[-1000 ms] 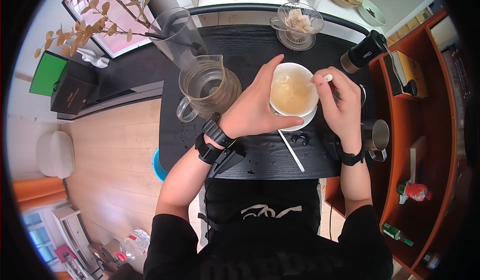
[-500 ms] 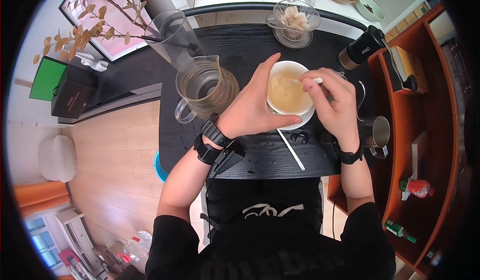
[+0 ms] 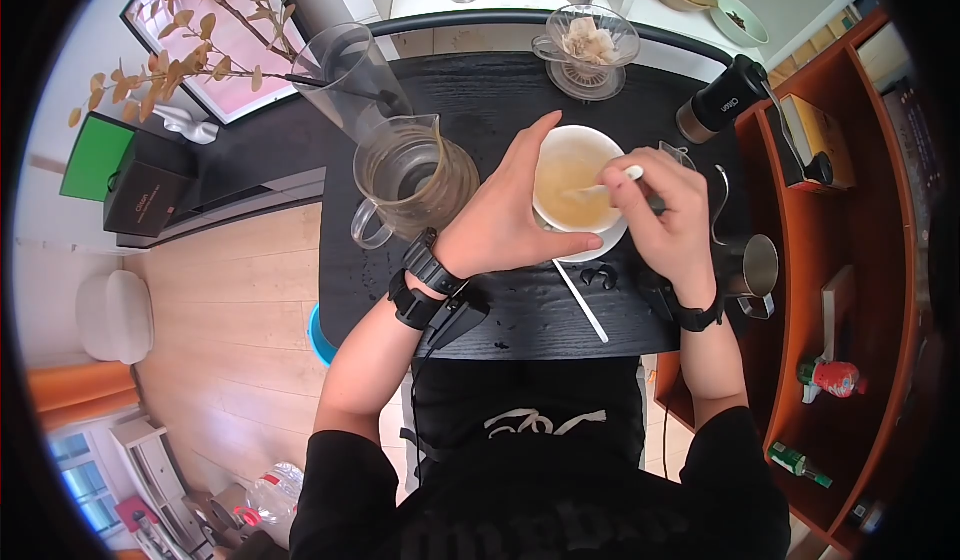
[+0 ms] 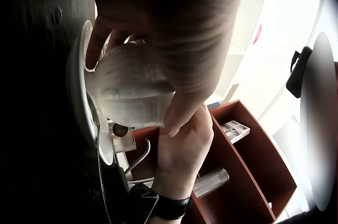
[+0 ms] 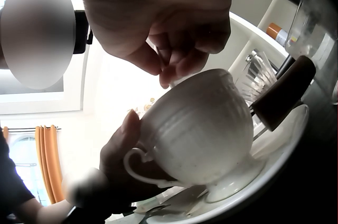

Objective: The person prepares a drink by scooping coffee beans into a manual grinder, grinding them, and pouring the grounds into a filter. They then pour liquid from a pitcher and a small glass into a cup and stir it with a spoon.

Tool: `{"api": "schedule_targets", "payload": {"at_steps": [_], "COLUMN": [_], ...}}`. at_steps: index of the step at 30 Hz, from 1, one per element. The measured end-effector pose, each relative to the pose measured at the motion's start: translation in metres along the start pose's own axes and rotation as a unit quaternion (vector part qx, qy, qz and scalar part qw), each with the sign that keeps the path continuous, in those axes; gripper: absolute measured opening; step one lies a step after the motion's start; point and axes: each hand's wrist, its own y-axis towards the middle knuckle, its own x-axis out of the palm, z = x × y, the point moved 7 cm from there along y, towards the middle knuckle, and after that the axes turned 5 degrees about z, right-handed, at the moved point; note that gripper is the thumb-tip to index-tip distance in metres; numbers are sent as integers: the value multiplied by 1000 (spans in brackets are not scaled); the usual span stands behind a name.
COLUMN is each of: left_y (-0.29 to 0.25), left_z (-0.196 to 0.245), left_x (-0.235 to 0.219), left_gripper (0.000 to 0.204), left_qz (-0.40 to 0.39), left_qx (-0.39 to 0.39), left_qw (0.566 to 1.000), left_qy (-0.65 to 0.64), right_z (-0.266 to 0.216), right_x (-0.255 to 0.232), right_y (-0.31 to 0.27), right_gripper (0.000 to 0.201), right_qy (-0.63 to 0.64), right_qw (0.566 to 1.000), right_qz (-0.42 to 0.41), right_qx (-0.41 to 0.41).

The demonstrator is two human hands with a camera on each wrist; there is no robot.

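A white teacup point(image 3: 545, 218) with pale yellow liquid point(image 3: 575, 185) stands on a white saucer point(image 3: 612, 245) on the black table. My left hand point(image 3: 505, 210) holds the cup from its left side, thumb along the near side and fingers round the far side. Between thumb and fingers, my right hand point(image 3: 672, 215) pinches a thin white spoon point(image 3: 634, 173) over the cup's right rim, its lower part down in the liquid. The right wrist view shows the cup's curved handle point(image 5: 132, 168) beside the left hand. A white stick-like handle point(image 3: 582, 302) lies by the saucer's near edge.
Left of the cup stands a glass jug point(image 3: 400, 195), with a tall glass vase point(image 3: 340, 55) behind. A glass dripper point(image 3: 588, 60) with a paper filter is at the back. Rightward are a black coffee grinder point(image 3: 722, 102), a steel pitcher point(image 3: 760, 265) and a wooden shelf point(image 3: 800, 310).
My right hand has shifted left and slightly towards my body, moving the spoon in the liquid. My left hand stays round the cup.
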Motion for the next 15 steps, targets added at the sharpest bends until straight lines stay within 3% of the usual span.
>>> {"api": "schedule_targets", "payload": {"at_steps": [2, 6, 9, 13, 15], "left_y": [0, 0, 0, 0, 0], "left_z": [-1, 0, -1, -1, -1], "left_x": [0, 0, 1, 1, 0], "left_gripper": [120, 119, 119, 119, 119], "left_qz": [0, 3, 0, 1, 0], "left_qx": [-1, 4, 1, 6, 4], "left_qw": [1000, 1000, 1000, 1000, 1000], "left_qy": [-3, 4, 1, 8, 3], "right_z": [-4, 5, -2, 0, 2], "right_x": [2, -10, 1, -7, -5], "right_y": [1, 5, 2, 6, 5], "right_gripper": [11, 12, 11, 11, 10], "right_qy": [-20, -15, 2, -37, -17], "right_qw": [999, 998, 999, 998, 999], "right_qz": [1, 43, -1, 49, 25], "right_qx": [-34, 43, -33, -14, -17]}}
